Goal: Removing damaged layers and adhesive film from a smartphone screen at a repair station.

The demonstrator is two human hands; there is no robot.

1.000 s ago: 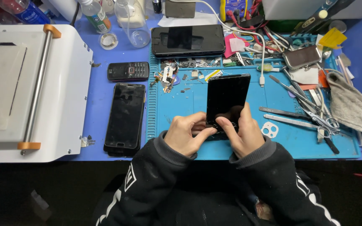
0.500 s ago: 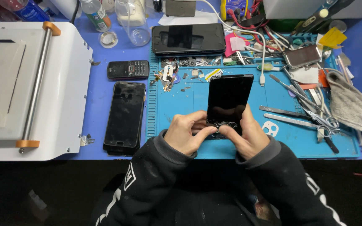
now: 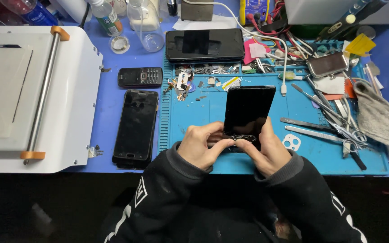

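A black smartphone (image 3: 248, 110) lies tilted on the blue work mat (image 3: 203, 108), its glossy screen up. My left hand (image 3: 200, 145) grips its lower left corner, thumb pressed at the bottom edge. My right hand (image 3: 266, 150) holds the lower right corner, with the thumb meeting the left one at the cracked-looking bottom edge. Both black sleeves reach in from below.
A second black phone (image 3: 136, 126) and a small keypad phone (image 3: 139, 77) lie left of the mat. A white machine (image 3: 32, 94) fills the left. Another dark phone (image 3: 204, 44) sits at the back. Tweezers (image 3: 314, 132), tools, cables and a grey cloth (image 3: 379, 119) crowd the right.
The phone has shifted slightly and my thumbs have moved closer together along its bottom edge. Everything else on the bench stays put.
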